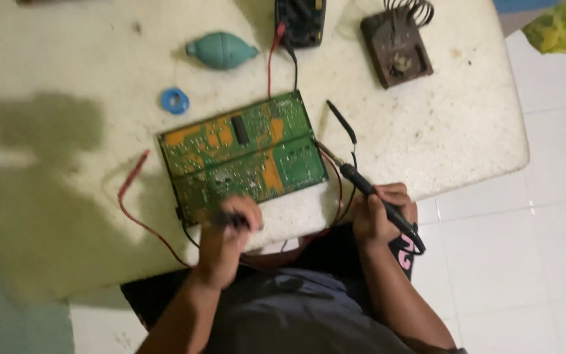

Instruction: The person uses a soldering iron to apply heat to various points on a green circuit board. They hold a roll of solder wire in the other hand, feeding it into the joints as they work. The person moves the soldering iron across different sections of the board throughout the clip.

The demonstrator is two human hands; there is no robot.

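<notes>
A green circuit board lies solder side up on the white table. My left hand rests at the board's near edge, its fingers closed on a small dark tool that is too blurred to name. To the right of the board, my right hand grips a black soldering iron whose tip points at the board's right edge. A black probe lies just beyond that tip.
A multimeter sits at the far edge with red and black leads. A red probe lies left of the board. Also on the table: a teal rubber blower, a blue ring, a brown iron stand. White floor tiles lie right.
</notes>
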